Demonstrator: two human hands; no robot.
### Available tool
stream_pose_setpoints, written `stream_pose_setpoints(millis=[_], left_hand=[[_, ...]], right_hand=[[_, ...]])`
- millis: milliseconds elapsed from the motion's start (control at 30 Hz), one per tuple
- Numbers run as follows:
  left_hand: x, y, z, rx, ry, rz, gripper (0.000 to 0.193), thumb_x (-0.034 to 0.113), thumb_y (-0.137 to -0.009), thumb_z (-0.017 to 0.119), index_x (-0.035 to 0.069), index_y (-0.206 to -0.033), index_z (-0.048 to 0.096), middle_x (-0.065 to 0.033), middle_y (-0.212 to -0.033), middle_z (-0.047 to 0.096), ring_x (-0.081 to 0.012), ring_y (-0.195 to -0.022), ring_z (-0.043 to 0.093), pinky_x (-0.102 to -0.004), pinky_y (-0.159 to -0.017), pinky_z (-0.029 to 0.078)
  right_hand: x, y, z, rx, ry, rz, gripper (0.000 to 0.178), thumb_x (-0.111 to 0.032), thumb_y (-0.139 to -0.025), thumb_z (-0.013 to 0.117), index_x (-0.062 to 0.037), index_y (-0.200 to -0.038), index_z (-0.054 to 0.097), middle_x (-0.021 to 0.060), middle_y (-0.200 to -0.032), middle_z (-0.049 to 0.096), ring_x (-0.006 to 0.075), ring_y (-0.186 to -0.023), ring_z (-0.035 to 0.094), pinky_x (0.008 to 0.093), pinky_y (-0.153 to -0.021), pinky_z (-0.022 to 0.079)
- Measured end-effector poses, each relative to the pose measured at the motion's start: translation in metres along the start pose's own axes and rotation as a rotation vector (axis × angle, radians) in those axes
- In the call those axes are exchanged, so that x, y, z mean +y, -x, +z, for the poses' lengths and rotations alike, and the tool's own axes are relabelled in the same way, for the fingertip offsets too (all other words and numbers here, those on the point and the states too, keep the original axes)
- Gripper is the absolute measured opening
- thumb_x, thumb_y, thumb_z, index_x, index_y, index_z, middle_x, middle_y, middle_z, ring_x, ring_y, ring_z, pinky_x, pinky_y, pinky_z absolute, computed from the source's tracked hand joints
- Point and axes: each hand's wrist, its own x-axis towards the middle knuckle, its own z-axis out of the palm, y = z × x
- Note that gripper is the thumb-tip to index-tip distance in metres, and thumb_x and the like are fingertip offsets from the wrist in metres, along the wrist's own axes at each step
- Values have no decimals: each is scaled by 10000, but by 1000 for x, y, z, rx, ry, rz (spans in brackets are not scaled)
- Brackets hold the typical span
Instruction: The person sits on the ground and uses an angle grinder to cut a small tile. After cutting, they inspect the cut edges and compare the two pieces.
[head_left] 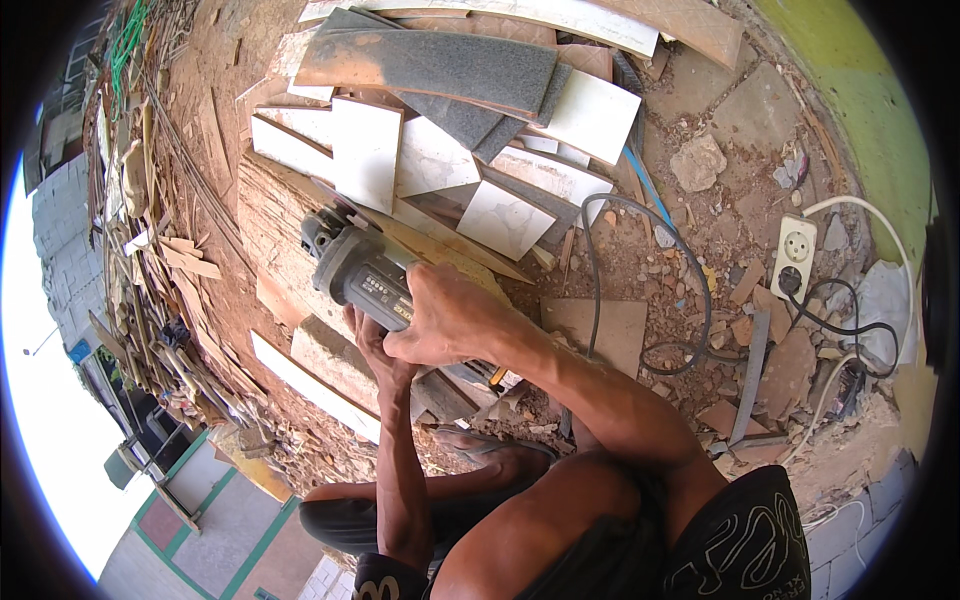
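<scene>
An angle grinder (362,268) with a dark grey body is in both my hands, its head pointing away from me and to the left. My right hand (448,318) is wrapped round the rear of its body from the right. My left hand (378,348) is closed at the underside of the same end, its fingers partly hidden by the tool. The thin disc (345,203) shows edge-on beside white tile pieces (367,150). Whether it touches or spins I cannot tell. A wooden board (275,215) lies under and beyond the grinder.
Grey tile strips (430,68) and white tiles are heaped at the far side. A black cable (708,300) loops over rubble on the right, near a white power strip (795,250). Scrap wood (150,290) is piled left. My sandalled foot (490,447) is close below the tool.
</scene>
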Motion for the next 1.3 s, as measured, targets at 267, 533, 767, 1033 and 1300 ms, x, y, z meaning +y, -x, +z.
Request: stream_pose_setpoints(millis=[267,533,767,1033,1300], left_hand=[[-11,2,0,-19,-51,49,419,341,-682,810,79,-989,697,-91,-1088,663,-311,-1108,553,-479,-1076,330],[-12,4,-1,-17,-32,62,442,354,-677,820,82,-1002,695,-89,-1103,663,-311,-1144,555,-492,-1104,309],[-13,5,-2,-19,-26,38,449,358,-673,826,76,-997,695,-93,-1111,661,-312,-1160,553,-501,-1117,295],[0,2,1,9,59,8,432,360,-671,827,85,-983,709,-84,-1103,669,-309,-1162,553,-500,-1114,298],[0,1,-1,-13,11,-8,406,340,-697,815,90,-1002,718,-85,-1119,670,-319,-1171,539,-493,-1092,322]], right_hand=[[1,0,0,6,0,-11,383,-219,-671,731,143,-704,610,246,-578,624,335,-507,653,437,-485,541],[-2,3,-4,-42,-7,20,402,-217,-672,737,160,-740,614,238,-588,634,319,-504,653,416,-454,534],[0,3,-2,-6,-6,-7,427,-226,-678,744,173,-761,616,240,-593,636,316,-502,657,408,-447,538],[0,4,-3,-45,-4,12,425,-233,-682,753,165,-763,627,243,-607,647,326,-525,672,411,-461,547],[-1,5,-3,-30,0,17,414,-233,-684,747,159,-754,634,252,-622,654,340,-528,673,425,-500,560]])
